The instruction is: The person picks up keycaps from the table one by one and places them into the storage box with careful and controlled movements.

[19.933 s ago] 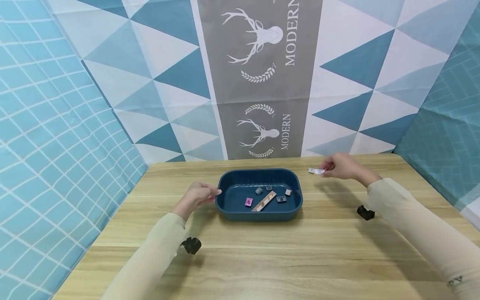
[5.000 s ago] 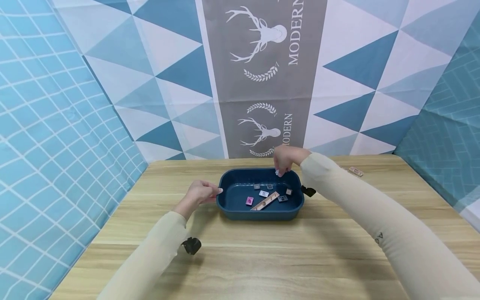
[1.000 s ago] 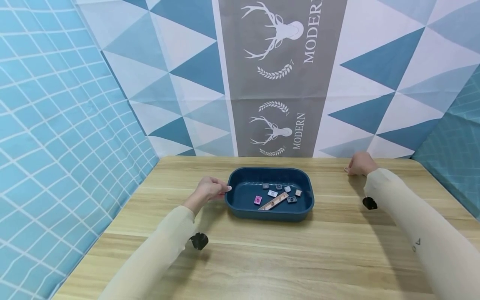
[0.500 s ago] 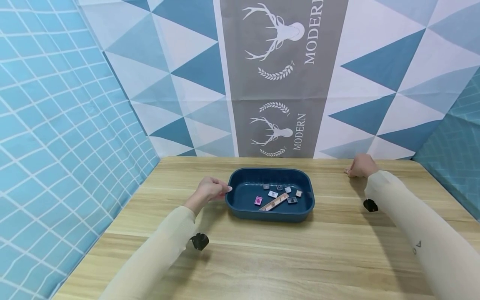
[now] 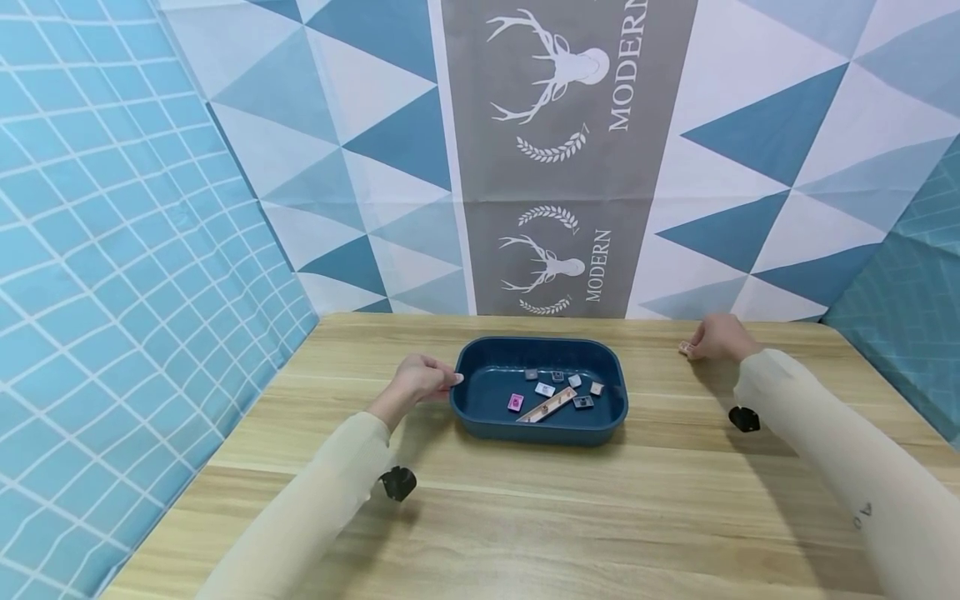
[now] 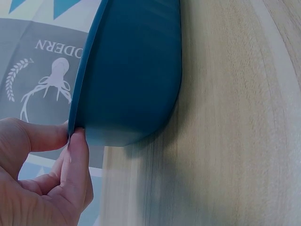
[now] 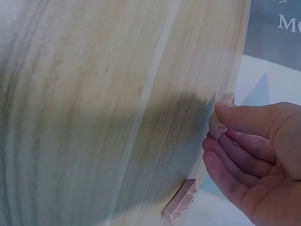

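Note:
At the left end of a dark blue tray, my left hand pinches the rim between thumb and fingers; the left wrist view shows the thumb tip and the forefinger on either side of the wall. My right hand, out to the right near the table's back edge, pinches a pale pink keycap with its hollow side partly showing. Below that hand in the right wrist view, another pale pink keycap lies on the table; in the head view the hand hides it. Inside the tray are a long pale spacebar, a bright pink keycap and several others.
The wooden table runs back to a patterned cloth wall. A blue tiled cloth rises along the left side. Small grey and white keycaps lie scattered, apart from one another, on the tray floor.
Over the last second my right hand has shifted slightly, bringing the pale pink keycap a little left. Since five seconds ago another light keycap lies in the tray. My left hand keeps its grip.

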### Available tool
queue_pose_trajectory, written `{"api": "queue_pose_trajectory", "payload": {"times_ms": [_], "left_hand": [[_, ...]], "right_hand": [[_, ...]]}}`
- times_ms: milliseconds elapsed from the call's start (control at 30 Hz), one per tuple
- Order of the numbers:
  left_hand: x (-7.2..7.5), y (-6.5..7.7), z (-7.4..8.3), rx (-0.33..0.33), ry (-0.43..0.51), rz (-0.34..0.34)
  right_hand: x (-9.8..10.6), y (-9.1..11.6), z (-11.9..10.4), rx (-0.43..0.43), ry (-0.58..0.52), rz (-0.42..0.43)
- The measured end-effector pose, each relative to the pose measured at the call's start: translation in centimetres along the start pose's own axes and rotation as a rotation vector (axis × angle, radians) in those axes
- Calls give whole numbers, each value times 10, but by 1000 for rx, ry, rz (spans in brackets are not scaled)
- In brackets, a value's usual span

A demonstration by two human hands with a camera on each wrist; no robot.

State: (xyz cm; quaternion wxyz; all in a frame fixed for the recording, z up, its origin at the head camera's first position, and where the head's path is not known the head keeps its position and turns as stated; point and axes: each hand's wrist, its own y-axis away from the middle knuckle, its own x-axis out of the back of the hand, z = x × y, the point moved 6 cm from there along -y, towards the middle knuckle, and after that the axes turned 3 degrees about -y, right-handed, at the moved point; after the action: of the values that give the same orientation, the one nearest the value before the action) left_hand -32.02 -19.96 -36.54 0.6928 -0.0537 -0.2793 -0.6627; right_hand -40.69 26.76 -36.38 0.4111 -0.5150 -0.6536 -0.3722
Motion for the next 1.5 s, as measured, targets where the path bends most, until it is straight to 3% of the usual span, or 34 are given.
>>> {"api": "queue_pose_trajectory", "payload": {"times_ms": [300, 600, 1033, 1500], "left_hand": [[1, 1, 1, 7, -10, 3], [2, 2, 1, 2, -6, 0], [1, 1, 0, -5, -11, 0], [1, 1, 1, 4, -10, 0]], "right_hand": [[0, 6, -7, 25, -11, 14], [1, 10, -13, -3, -79, 19], [6, 13, -28, 100, -58, 27], [15, 24, -41, 106, -48, -1]]}}
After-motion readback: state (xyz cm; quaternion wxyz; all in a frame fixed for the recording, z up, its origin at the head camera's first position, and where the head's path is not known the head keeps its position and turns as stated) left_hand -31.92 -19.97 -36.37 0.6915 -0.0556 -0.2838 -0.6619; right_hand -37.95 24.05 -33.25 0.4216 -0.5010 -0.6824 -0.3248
